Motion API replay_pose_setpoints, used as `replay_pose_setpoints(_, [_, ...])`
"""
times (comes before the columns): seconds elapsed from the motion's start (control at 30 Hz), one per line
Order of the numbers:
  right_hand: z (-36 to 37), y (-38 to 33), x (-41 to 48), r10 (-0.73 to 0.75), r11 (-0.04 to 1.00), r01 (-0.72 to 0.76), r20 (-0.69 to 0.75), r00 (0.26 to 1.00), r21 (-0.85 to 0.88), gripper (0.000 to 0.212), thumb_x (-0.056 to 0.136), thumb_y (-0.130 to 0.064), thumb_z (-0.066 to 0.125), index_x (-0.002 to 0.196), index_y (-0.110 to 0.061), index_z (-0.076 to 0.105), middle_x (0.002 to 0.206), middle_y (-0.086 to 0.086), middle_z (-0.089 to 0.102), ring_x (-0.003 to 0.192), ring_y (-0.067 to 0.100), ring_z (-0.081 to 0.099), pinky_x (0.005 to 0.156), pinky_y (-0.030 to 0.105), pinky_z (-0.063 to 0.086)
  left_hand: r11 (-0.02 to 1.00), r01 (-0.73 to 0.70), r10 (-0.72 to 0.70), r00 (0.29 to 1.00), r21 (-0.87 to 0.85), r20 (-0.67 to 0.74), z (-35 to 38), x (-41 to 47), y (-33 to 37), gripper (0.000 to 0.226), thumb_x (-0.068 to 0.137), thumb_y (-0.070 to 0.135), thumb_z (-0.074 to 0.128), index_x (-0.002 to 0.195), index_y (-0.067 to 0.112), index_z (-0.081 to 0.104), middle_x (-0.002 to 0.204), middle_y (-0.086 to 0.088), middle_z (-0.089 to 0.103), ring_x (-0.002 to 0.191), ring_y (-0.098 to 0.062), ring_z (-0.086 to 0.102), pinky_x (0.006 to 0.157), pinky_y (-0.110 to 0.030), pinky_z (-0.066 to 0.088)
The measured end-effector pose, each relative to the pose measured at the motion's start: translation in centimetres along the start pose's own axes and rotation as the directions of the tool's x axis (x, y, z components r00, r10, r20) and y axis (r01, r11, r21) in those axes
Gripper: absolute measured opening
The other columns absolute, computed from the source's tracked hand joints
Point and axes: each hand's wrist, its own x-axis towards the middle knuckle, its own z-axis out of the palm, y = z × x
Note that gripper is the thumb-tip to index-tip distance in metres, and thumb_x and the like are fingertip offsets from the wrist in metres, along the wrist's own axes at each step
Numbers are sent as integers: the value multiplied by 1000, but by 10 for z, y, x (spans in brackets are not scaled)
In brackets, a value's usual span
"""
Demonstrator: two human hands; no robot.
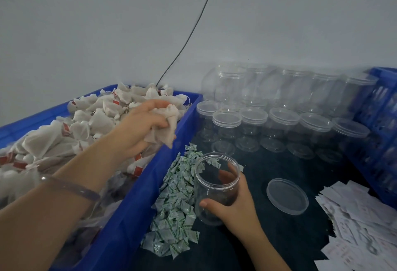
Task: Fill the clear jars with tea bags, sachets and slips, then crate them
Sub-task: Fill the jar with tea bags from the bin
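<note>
My left hand grips a bunch of white tea bags above the right edge of the blue bin, which is heaped with more tea bags. My right hand holds an open, empty clear jar, tilted, on the dark table. Its clear lid lies flat to the right. A pile of green-and-white sachets lies between the bin and the jar. White paper slips are spread at the right.
Several capped clear jars stand in rows and stacks at the back of the table. A blue slatted crate stands at the far right. A dark cable hangs down the grey wall behind the bin.
</note>
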Motion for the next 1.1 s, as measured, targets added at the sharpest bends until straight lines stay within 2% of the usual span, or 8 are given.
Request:
replay_pose_setpoints(0.23, [0,3,-1,-26,999,26,1,1000,-22,90,43,-49,91,114,-71,41,129,-18,57,119,0,56,100,33,49,937,-217,188,974,272,130,45,-10,-17,32,79,-12,64,85,18,54,86,-2,60,76,-13,57,60,-24,51])
replay_pose_setpoints(0.33, [0,3,-1,-41,999,41,1,999,-4,88,43,-49,91,110,-75,40,124,-24,59,117,-2,57,93,23,51,775,-319,227,946,546,230,52,-14,-25,27,75,2,75,82,18,55,85,2,62,77,-17,58,73,-36,52])
replay_pose_setpoints(0.43, [2,2,-1,-60,998,60,0,998,8,89,46,-46,90,117,-68,41,122,-29,59,115,-3,58,87,15,50,508,-430,142,897,747,420,57,-18,-29,25,76,18,77,81,27,55,88,11,62,82,-8,58,73,-22,48])
replay_pose_setpoints(0.53, [2,4,-1,-65,998,65,4,998,14,90,47,-46,89,119,-69,40,123,-32,57,117,-2,57,89,19,52,456,-497,123,857,738,501,62,-21,-29,17,81,26,75,80,28,59,91,11,66,88,2,57,78,-12,42])
replay_pose_setpoints(0.73, [3,3,-2,-31,999,31,-5,1000,16,88,41,-48,89,106,-79,39,127,-22,53,115,-2,57,90,21,53,518,-482,223,874,707,432,49,-11,-23,9,87,19,68,86,28,65,88,18,67,89,8,59,80,-7,44])
replay_pose_setpoints(0.87, [2,3,-3,-32,999,31,10,999,33,86,41,-46,90,104,-78,41,130,-16,54,111,0,61,86,21,54,439,-271,315,940,857,136,8,16,-14,16,93,11,57,101,19,69,98,8,67,91,-6,60,80,-16,42])
replay_pose_setpoints(0.97, [2,3,-4,-30,999,30,5,1000,32,87,41,-47,90,104,-80,40,130,-18,53,114,1,59,91,24,55,183,34,-38,999,982,-27,-32,30,-28,17,94,14,56,108,12,64,111,-4,65,98,-21,60,86,-33,47])
replay_pose_setpoints(1.1, [1,5,-4,-26,999,26,7,1000,27,88,40,-49,90,103,-81,38,129,-20,52,114,-2,58,88,20,54,-31,138,-426,894,990,-138,-46,26,-47,15,87,15,61,101,10,63,91,-4,68,79,-19,62,63,-26,48])
